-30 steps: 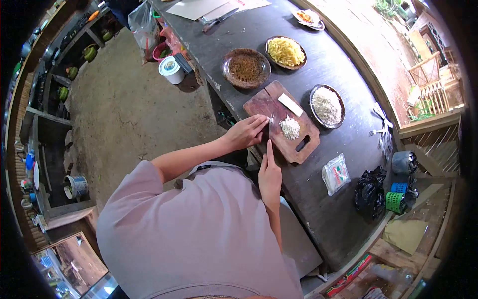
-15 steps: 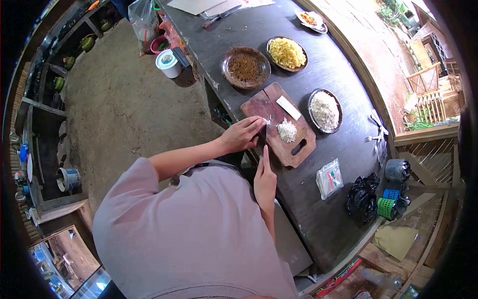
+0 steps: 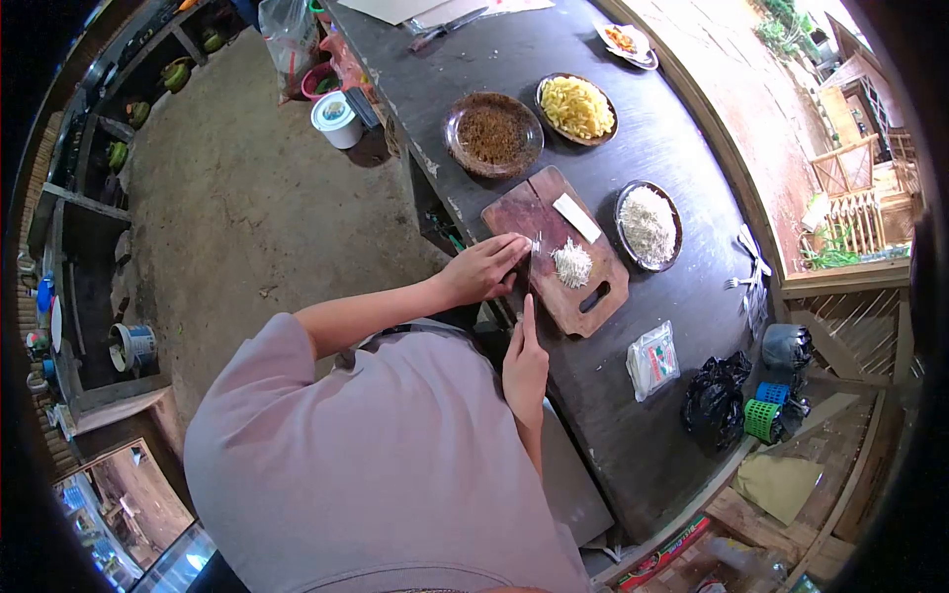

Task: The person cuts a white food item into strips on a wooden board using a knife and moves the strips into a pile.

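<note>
A wooden cutting board [image 3: 509,206] with a handle slot lies near the table's edge. My left hand [image 3: 484,269] rests at its near side, fingertips bunched on a small white piece [image 3: 535,241] that they mostly cover. My right hand [image 3: 525,368] is closed around a knife, its index finger stretched along the top; the handle is hidden and the thin blade [image 3: 528,279], seen nearly edge-on, lies close to the left fingertips. On the board are a pile of fine white shreds [image 3: 571,264] and a flat white block [image 3: 576,217].
Beyond the board stand a bowl of white shreds [image 3: 647,227], a bowl of brown crumbs [image 3: 492,136] and a bowl of yellow pieces [image 3: 577,109]. To the right lie a plastic packet [image 3: 652,362], forks [image 3: 751,255] and a black plastic bag [image 3: 716,400]. Another knife [image 3: 445,30] lies far off.
The view has shifted slightly. Both hands keep nearly the same places at the board, the left still on the white piece and the right still around the knife.
</note>
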`<state>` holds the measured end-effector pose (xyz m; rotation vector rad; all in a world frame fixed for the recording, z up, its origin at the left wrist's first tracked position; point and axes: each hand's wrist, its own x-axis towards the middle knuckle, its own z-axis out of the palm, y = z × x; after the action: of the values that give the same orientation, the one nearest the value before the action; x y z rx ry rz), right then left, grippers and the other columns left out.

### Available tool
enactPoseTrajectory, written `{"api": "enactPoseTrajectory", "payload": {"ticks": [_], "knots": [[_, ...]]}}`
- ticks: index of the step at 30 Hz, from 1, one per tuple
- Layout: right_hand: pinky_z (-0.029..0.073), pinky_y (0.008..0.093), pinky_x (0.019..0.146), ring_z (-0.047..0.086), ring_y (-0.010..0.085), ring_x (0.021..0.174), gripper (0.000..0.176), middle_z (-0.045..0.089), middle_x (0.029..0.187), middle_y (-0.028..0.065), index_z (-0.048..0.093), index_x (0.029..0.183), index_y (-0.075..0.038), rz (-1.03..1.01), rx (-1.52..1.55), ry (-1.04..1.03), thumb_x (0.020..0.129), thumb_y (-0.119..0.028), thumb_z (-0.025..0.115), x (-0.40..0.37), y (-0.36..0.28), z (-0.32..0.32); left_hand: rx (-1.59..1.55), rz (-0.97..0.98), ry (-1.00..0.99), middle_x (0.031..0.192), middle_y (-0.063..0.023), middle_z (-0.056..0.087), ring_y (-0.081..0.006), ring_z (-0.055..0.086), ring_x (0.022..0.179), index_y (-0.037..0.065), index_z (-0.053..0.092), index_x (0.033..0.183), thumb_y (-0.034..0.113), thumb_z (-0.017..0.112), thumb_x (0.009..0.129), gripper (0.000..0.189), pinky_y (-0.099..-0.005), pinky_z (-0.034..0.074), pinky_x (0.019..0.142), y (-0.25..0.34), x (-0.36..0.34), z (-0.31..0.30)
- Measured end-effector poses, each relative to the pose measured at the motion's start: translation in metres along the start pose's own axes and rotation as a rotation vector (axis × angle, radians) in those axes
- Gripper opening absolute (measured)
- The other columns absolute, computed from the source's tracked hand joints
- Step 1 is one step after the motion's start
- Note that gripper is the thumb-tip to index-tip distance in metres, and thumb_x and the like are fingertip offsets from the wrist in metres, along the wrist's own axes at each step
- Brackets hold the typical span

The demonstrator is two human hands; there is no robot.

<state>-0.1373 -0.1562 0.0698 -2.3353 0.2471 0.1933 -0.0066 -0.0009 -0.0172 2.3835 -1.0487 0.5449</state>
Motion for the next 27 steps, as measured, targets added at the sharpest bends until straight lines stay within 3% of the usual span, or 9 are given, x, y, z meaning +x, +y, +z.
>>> {"api": "enactPoseTrajectory", "payload": {"ticks": [2,8,14,15,22,27], "knots": [[0.053,0.0609,0.073,0.066,0.0543,0.086,0.052,0.069,0.094,0.0343,0.034,0.163,-0.031,0.0,-0.01,-0.014,0.112,-0.029,0.042,0.008,0.001,0.004,-0.028,-0.011,-0.001,0.144,-0.0177,0.053,-0.0326,0.051,0.138,-0.006,0.051,0.143,0.017,0.071,0.085,0.066,-0.0407,0.042,0.119,0.0,0.0,-0.002],[0.051,0.0609,0.07,0.066,0.0541,0.085,0.052,0.068,0.093,0.0342,0.035,0.162,-0.031,-0.055,-0.06,0.037,0.112,-0.026,0.044,0.051,-0.009,0.011,-0.035,-0.008,0.01,0.143,-0.0187,0.054,-0.0337,0.052,0.137,-0.008,0.052,0.141,0.016,0.072,0.083,0.065,-0.0412,0.043,0.119,-0.003,-0.004,0.007],[0.051,0.0606,0.07,0.066,0.0535,0.087,0.051,0.069,0.096,0.0339,0.037,0.162,-0.026,-0.051,-0.013,0.04,0.111,-0.025,0.045,-0.006,0.008,0.006,-0.011,-0.007,0.008,0.143,-0.0187,0.054,-0.0338,0.051,0.138,-0.009,0.051,0.142,0.018,0.073,0.084,0.067,-0.041,0.043,0.119,-0.002,-0.002,0.005],[0.052,0.0592,0.069,0.067,0.0531,0.087,0.051,0.069,0.096,0.0337,0.037,0.162,-0.023,-0.121,0.008,0.081,0.111,-0.025,0.045,-0.005,0.008,0.007,-0.002,0.005,0.01,0.143,-0.0187,0.054,-0.0336,0.051,0.138,-0.009,0.051,0.142,0.019,0.074,0.084,0.068,-0.0409,0.043,0.119,-0.001,-0.002,0.005],[0.051,0.0597,0.069,0.067,0.0532,0.085,0.051,0.068,0.095,0.0343,0.036,0.162,-0.024,-0.089,-0.027,0.056,0.111,-0.026,0.044,0.054,-0.01,0.011,-0.008,0.031,0.006,0.143,-0.0184,0.054,-0.0334,0.052,0.137,-0.009,0.055,0.138,0.015,0.072,0.085,0.06,-0.0401,0.043,0.119,-0.004,-0.001,0.002],[0.052,0.0595,0.069,0.067,0.0534,0.083,0.052,0.068,0.093,0.0349,0.035,0.163,-0.026,-0.071,-0.011,0.037,0.112,-0.027,0.044,0.006,0.004,0.009,-0.028,0.006,0.032,0.141,-0.0184,0.055,-0.0337,0.053,0.136,-0.009,0.056,0.137,0.014,0.072,0.085,0.059,-0.0403,0.044,0.118,-0.002,0.003,-0.001]]}}
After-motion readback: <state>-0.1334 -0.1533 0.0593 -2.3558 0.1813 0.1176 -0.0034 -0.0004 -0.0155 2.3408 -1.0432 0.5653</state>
